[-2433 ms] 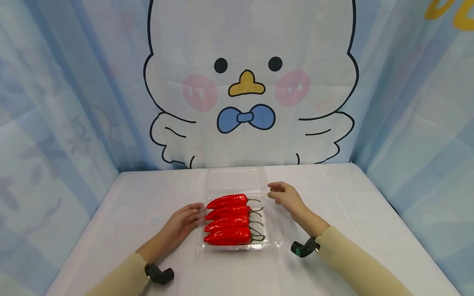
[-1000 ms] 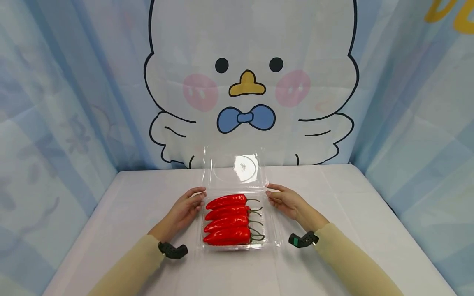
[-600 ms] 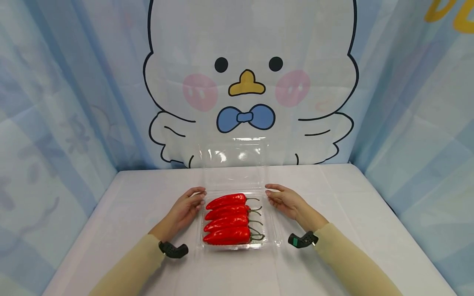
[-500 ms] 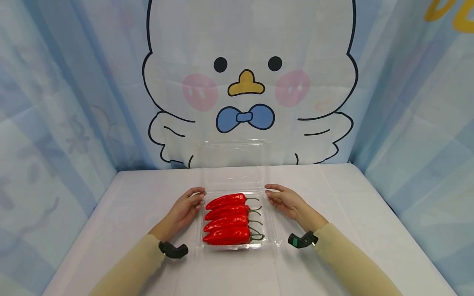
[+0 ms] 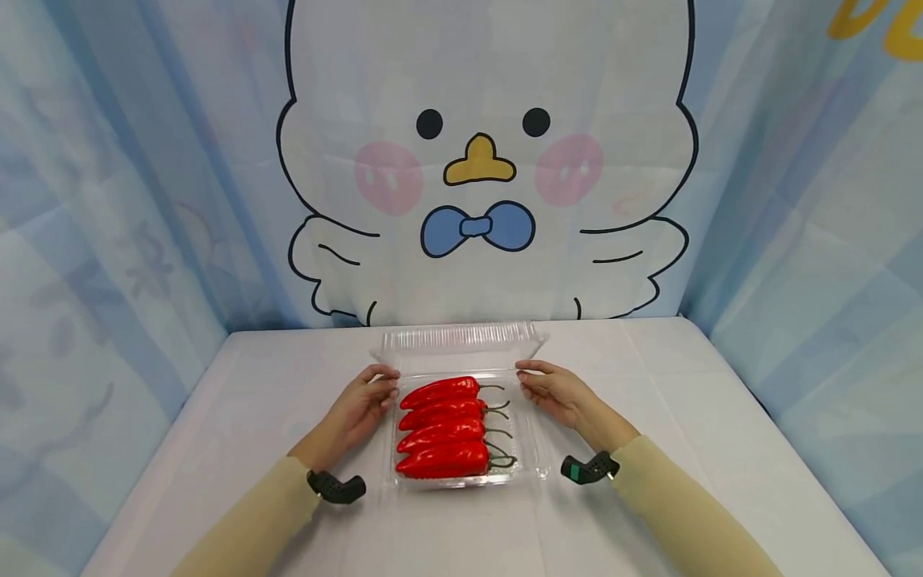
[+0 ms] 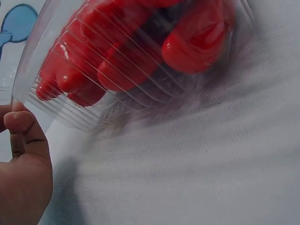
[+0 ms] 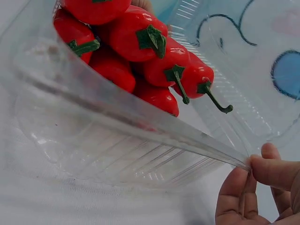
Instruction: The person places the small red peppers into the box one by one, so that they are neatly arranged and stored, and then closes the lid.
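A clear plastic clamshell box [image 5: 530, 453] sits mid-table, holding several glossy red peppers [image 5: 441, 461] with green stems pointing right. The right wrist view shows the peppers [image 7: 152, 68] piled in more than one layer. My left hand [image 5: 358, 415] pinches the box's rim at the far left corner. At the far right corner, my right hand [image 5: 564, 399] pinches the rim between thumb and fingers, plain in the right wrist view. Raised along the box's back edge is the clear lid [image 5: 461, 340]; its ribbed wall faces up and it seems to lean toward me.
A white cloth [image 5: 288, 373] covers the table. Behind it hangs a curtain [image 5: 490, 64] printed with a cartoon bird, and blue patterned curtains [image 5: 815, 224] stand along both sides. Each wrist carries a black camera [image 5: 591, 468].
Both hands have moved to the box's far corners and taken hold of the rim. The lid has swung up from lying flat behind, through upright, and now sits lower and appears wider.
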### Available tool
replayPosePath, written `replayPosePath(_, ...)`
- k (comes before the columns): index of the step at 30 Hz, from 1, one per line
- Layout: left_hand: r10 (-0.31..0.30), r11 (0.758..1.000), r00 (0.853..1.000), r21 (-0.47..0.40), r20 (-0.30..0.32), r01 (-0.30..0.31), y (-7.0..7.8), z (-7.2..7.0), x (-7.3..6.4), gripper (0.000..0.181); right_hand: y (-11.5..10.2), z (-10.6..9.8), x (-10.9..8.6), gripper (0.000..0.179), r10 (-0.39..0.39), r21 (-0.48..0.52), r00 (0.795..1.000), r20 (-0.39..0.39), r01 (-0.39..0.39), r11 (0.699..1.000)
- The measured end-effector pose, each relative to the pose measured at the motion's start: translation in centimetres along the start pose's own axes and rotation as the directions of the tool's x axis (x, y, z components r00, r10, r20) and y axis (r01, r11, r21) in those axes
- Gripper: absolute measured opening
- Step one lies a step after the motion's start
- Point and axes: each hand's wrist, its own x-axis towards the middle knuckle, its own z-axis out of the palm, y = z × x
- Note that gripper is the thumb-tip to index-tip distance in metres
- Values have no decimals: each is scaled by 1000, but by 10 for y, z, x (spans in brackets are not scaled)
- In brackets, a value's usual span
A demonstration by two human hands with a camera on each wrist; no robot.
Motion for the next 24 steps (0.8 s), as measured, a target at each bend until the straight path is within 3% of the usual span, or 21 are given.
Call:
replayPosePath(4, 30, 998, 999, 47, -14, -29, 0, 0, 0, 30, 3, -1, 0, 47, 5, -27, 1000, -31, -6, 1000)
replayPosePath(7, 56, 993, 998, 106, -25, -53, -2, 0, 0, 33, 4, -1, 0, 43, 4, -58, 998, -62, -7, 998)
replayPosePath(12, 98, 960, 995, 266, -21, -89, -4, 0, -2, 28, 4, -2, -2, 35, -30, -132, 998, -62, 21, 991)
replayPosePath(17, 111, 924, 994, 371, -15, -98, -3, 1, -11, 21, 4, -3, -10, 40, -61, -211, 998, -25, 54, 976)
replayPosePath(20, 119, 876, 993, 468, 22, -115, -3, 1, -19, 16, 5, -7, -18, 45, -95, -292, 995, 31, 100, 951)
replayPosePath(24, 118, 789, 991, 600, 65, -133, -3, 0, -29, 31, 6, -13, -30, 57, -117, -375, 990, 83, 140, 916)
